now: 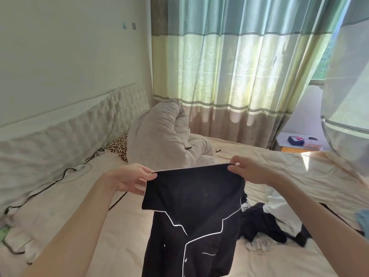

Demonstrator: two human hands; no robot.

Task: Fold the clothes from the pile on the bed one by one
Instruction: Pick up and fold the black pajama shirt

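Bare forearms reach out over a bed (123, 226) as a person holds up a black pajama shirt (194, 198) with white piping. Left hand (129, 179) pinches one top corner of the shirt between thumb and curled fingers; right hand (253, 169) pinches the opposite corner the same way, the cloth stretched between them and hanging above the sheet. Just right of the shirt lies the pile of clothes (273, 220), dark and white pieces tangled together. Beyond, a rolled beige quilt (165, 134) sits beside a leopard-print pillow (118, 145), with striped curtains (229, 66) glowing behind and a black cable (40, 188) trailing along the padded headboard (65, 126).
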